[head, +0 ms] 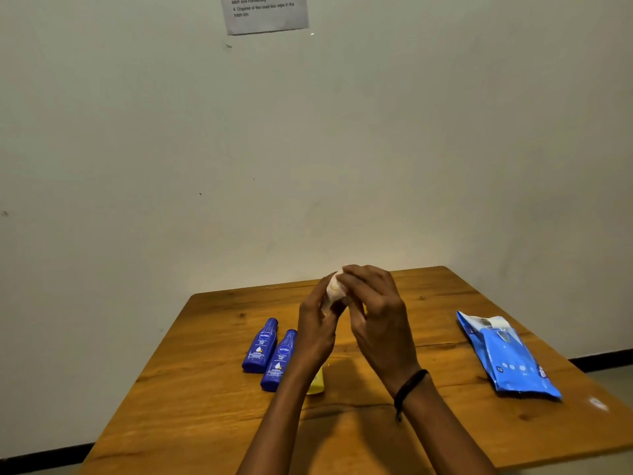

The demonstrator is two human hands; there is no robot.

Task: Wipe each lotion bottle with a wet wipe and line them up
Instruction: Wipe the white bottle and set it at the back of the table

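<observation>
Both hands are raised together above the middle of the wooden table (445, 423). My left hand (317, 323) and my right hand (375, 313) are closed around a pale object (334, 289). It looks like a white wet wipe wrapped over a small lotion bottle, and the fingers hide most of it. Two blue lotion bottles lie side by side on the table to the left, one further back (260, 346) and one nearer (281, 361), caps pointing away. A yellow bottle (317, 383) lies beside them, mostly hidden behind my left forearm.
A blue pack of wet wipes (507, 358) lies near the table's right edge. The table stands against a pale wall, where a printed paper sheet (265, 13) hangs high up. A dark bracelet (409, 385) circles my right wrist.
</observation>
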